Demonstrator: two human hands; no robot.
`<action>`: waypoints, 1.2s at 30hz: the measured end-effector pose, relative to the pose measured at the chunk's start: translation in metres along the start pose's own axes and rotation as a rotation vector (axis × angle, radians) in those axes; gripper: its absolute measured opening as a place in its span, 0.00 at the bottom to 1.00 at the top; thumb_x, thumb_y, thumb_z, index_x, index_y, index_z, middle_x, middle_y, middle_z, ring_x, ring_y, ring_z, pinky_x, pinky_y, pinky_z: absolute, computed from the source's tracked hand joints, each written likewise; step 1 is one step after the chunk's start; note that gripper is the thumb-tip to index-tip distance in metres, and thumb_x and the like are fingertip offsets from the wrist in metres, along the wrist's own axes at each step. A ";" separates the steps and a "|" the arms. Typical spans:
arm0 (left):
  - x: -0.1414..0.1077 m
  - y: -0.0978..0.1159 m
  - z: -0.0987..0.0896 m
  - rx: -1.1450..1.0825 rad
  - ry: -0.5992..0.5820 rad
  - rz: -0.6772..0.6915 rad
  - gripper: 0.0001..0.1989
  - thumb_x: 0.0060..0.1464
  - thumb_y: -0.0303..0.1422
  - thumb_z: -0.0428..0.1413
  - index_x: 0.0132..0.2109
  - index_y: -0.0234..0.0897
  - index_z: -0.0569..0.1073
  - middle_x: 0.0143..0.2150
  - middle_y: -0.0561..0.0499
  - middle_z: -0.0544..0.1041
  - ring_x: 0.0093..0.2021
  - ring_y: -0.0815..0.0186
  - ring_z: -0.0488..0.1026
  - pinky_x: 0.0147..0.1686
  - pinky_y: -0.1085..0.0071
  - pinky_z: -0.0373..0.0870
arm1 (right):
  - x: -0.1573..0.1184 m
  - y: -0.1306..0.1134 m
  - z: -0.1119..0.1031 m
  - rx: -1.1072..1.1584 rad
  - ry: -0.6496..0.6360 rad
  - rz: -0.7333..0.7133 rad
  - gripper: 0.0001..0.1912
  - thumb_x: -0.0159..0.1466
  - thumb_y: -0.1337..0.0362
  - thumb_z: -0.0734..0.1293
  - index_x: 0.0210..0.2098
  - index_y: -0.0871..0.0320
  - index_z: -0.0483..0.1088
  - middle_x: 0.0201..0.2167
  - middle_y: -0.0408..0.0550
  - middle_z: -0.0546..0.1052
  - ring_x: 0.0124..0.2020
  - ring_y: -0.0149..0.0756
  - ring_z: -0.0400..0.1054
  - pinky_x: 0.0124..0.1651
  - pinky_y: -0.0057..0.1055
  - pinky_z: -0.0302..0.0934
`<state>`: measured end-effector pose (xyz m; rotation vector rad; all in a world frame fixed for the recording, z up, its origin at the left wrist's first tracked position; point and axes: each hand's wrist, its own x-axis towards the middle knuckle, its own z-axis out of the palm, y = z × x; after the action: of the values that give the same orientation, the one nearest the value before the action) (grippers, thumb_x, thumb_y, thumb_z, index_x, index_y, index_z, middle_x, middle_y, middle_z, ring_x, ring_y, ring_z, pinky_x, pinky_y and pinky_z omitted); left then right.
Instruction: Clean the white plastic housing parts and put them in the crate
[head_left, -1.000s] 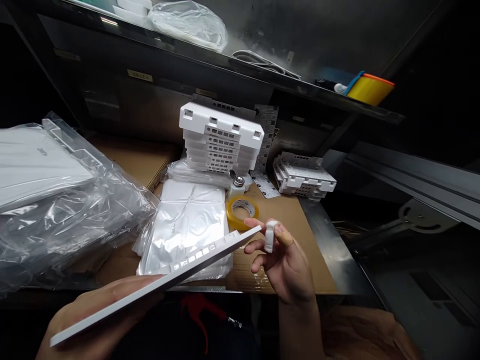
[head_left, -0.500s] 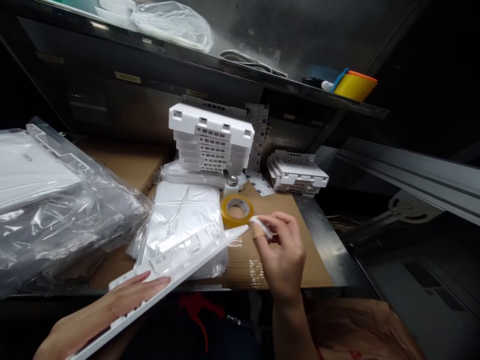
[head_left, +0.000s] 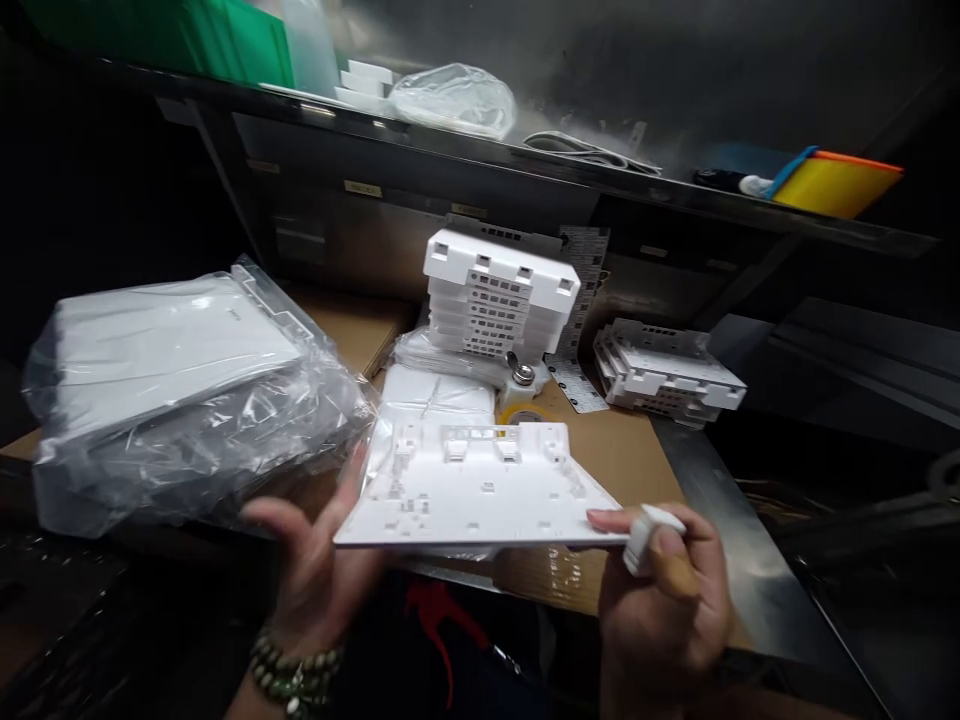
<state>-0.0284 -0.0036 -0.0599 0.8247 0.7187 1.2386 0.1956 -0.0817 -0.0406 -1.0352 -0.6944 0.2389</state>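
A white plastic housing panel point(head_left: 480, 500) is tilted in front of me, its inner side with clips and slots facing up. My right hand point(head_left: 667, 590) grips the panel's right corner and also pinches a small folded white cloth point(head_left: 651, 538) between the fingers; a tan covering wraps one fingertip. My left hand point(head_left: 322, 560), slightly blurred and wearing a bead bracelet, is palm up with thumb and fingers spread at the panel's left end. Some of its fingers are hidden behind the panel, so contact there is unclear.
Bagged white panels point(head_left: 172, 350) lie left. Behind are flat plastic bags point(head_left: 442, 390), a stack of white housings point(head_left: 502, 280), a metal-topped bottle point(head_left: 523, 376) and yellow tape point(head_left: 525, 412). More housings point(head_left: 667, 370) stand right. A red air gun point(head_left: 442, 620) hangs below the table edge.
The panel has swung from a steep slant to nearly level, inner side up. My right hand has come onto its right corner; my left hand has opened at the left end. The view has shifted left.
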 end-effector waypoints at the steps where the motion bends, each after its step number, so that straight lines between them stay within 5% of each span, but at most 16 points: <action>1: 0.002 0.000 0.002 -0.114 -0.016 -0.148 0.49 0.55 0.70 0.43 0.71 0.42 0.61 0.76 0.43 0.58 0.76 0.44 0.50 0.72 0.46 0.52 | -0.002 0.002 -0.003 -0.007 -0.005 -0.026 0.10 0.65 0.57 0.70 0.40 0.57 0.71 0.23 0.42 0.82 0.27 0.33 0.76 0.36 0.28 0.67; 4: 0.009 0.002 0.007 -0.395 0.018 -0.512 0.37 0.68 0.53 0.39 0.71 0.30 0.61 0.67 0.33 0.71 0.71 0.42 0.62 0.70 0.42 0.57 | -0.008 0.008 -0.017 -0.065 -0.138 -0.019 0.10 0.65 0.57 0.71 0.39 0.56 0.72 0.25 0.41 0.82 0.26 0.35 0.76 0.34 0.30 0.68; 6: 0.012 0.008 0.011 -0.460 0.075 -0.574 0.31 0.69 0.40 0.43 0.72 0.27 0.58 0.63 0.31 0.75 0.67 0.41 0.68 0.68 0.40 0.60 | -0.010 0.012 -0.029 -0.199 -0.269 0.089 0.09 0.67 0.57 0.70 0.42 0.55 0.73 0.33 0.44 0.84 0.25 0.33 0.74 0.30 0.30 0.67; 8: 0.014 0.014 0.017 -0.480 0.128 -0.548 0.30 0.68 0.36 0.46 0.71 0.23 0.57 0.60 0.30 0.77 0.64 0.39 0.71 0.66 0.38 0.63 | -0.009 0.014 -0.037 -0.394 -0.365 0.130 0.10 0.69 0.56 0.69 0.46 0.54 0.74 0.46 0.49 0.83 0.32 0.34 0.75 0.31 0.30 0.66; 12: 0.013 0.023 0.035 -0.519 0.194 -0.492 0.31 0.66 0.34 0.52 0.71 0.24 0.58 0.57 0.30 0.79 0.60 0.39 0.75 0.63 0.40 0.68 | -0.019 0.005 -0.026 -0.570 -0.465 -0.177 0.07 0.68 0.63 0.71 0.46 0.52 0.78 0.51 0.49 0.78 0.51 0.37 0.73 0.49 0.31 0.67; 16: 0.005 0.022 0.055 -0.527 0.185 -0.303 0.34 0.65 0.27 0.54 0.74 0.42 0.54 0.62 0.39 0.78 0.58 0.45 0.78 0.64 0.45 0.69 | -0.043 -0.017 0.021 -0.386 -0.738 -0.328 0.12 0.66 0.72 0.72 0.48 0.56 0.76 0.40 0.46 0.79 0.42 0.33 0.74 0.47 0.28 0.68; 20: 0.000 0.019 0.060 -0.519 0.154 -0.222 0.37 0.64 0.26 0.55 0.75 0.50 0.52 0.65 0.44 0.75 0.58 0.49 0.78 0.65 0.48 0.68 | -0.060 -0.026 0.050 -0.267 -0.852 -0.392 0.11 0.65 0.74 0.72 0.46 0.60 0.77 0.37 0.50 0.80 0.38 0.35 0.73 0.42 0.30 0.70; 29: -0.001 0.022 0.057 -0.605 0.140 -0.230 0.37 0.65 0.28 0.54 0.76 0.47 0.49 0.65 0.41 0.75 0.57 0.47 0.78 0.65 0.46 0.68 | -0.057 -0.024 0.043 -0.293 -0.906 -0.400 0.11 0.64 0.75 0.71 0.46 0.60 0.77 0.37 0.50 0.79 0.37 0.36 0.72 0.40 0.32 0.70; 33: -0.001 0.020 0.059 -0.573 0.201 -0.211 0.38 0.64 0.27 0.56 0.75 0.52 0.52 0.66 0.44 0.75 0.57 0.47 0.78 0.65 0.46 0.68 | -0.059 -0.025 0.047 -0.286 -0.914 -0.419 0.11 0.65 0.74 0.71 0.47 0.61 0.77 0.37 0.52 0.79 0.36 0.37 0.72 0.39 0.33 0.71; 36: -0.001 0.022 0.057 -0.586 0.236 -0.274 0.36 0.65 0.28 0.54 0.75 0.46 0.51 0.65 0.41 0.75 0.58 0.45 0.78 0.65 0.44 0.68 | -0.053 -0.024 0.044 -0.304 -0.918 -0.409 0.11 0.64 0.74 0.72 0.45 0.60 0.77 0.36 0.51 0.79 0.35 0.37 0.72 0.38 0.33 0.71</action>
<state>0.0075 -0.0103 -0.0110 0.0953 0.5844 1.2143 0.1244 -0.0884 -0.0280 -1.0201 -1.7946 0.2516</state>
